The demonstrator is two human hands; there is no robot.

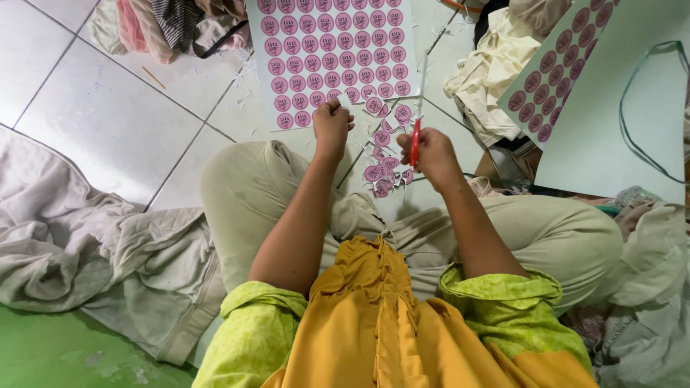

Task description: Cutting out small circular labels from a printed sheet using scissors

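Right grip (429,152) clasps red scissors (415,142) upright; left grip (331,123) pinches sticker sheet (332,54).

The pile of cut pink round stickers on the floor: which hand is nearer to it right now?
Right. The right hand, gripping red scissors, sits just beside the pile of cut stickers; the left hand holds the sticker sheet further up.

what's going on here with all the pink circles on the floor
A person sits cross-legged on a tiled floor. The right hand holds red-handled scissors; the left hand grips the bottom edge of a sheet of pink round stickers. Cut-out pink circles lie piled between the knees. A second sticker sheet lies to the right, with crumpled cloths around.
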